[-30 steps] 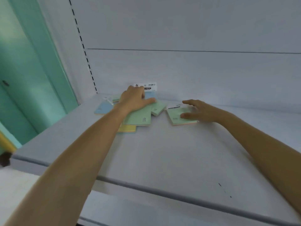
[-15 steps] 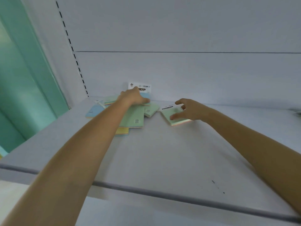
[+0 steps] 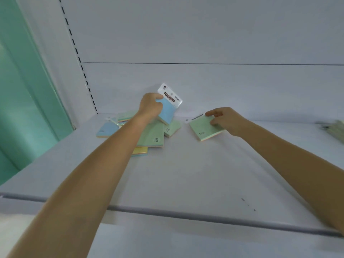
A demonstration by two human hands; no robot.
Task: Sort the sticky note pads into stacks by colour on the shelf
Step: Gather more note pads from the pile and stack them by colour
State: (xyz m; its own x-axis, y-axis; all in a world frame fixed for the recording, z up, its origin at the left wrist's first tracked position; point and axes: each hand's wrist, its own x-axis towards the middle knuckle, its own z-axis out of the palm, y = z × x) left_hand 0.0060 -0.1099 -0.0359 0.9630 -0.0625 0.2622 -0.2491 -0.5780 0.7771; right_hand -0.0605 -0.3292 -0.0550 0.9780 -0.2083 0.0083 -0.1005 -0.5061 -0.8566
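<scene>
My left hand (image 3: 149,107) grips a blue sticky note pad (image 3: 168,110) with a white header card, lifted and tilted above the pile at the back of the shelf. Under my left arm lie a large green pad (image 3: 153,135), a smaller green pad (image 3: 173,128), a yellow pad (image 3: 140,150), a blue pad (image 3: 107,129) and another green pad (image 3: 124,116). To the right, my right hand (image 3: 226,118) rests its fingers on the far corner of a separate green pad (image 3: 203,127) lying flat.
The white shelf (image 3: 186,174) has a grey front edge (image 3: 186,215). A slotted upright (image 3: 80,58) runs along the back left beside a teal panel (image 3: 24,101). More pale pads (image 3: 335,129) lie at the far right edge.
My left hand has lifted the blue pad off the pile and tilted it upright. My right hand stays on the separate green pad. The view has moved closer.
</scene>
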